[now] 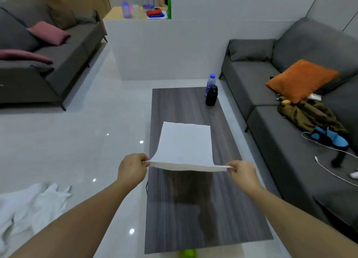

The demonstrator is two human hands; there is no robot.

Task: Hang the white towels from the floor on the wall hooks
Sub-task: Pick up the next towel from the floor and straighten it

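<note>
Floor is the largest worry I see: glossy pale tile with bright glints, smooth enough that a dropped cloth would slide and pick up dirt. No wall hooks show anywhere in the view, so I judge the carry is yet to come, and the long dark tabletop, wood-grained and hard-edged, lies right underneath and ahead, an obstacle if I walk forward without looking. The grey sofa just beside it narrows the way on the right.

The heap of white towels lies crumpled on the floor at lower left, soft and wrinkled, easy to tread on or snag.

The white towel in hand is thin, limp, roughly rectangular, stretched taut above the tabletop with its far edge floating out level. I hold only its near corners: the left hand has curled fingers pinching one, the right hand pinching the other. Such a small grip on floppy fabric could slip, letting one side drop.

Two bottles at the tabletop's far end could tip if the cloth swings into them.
</note>
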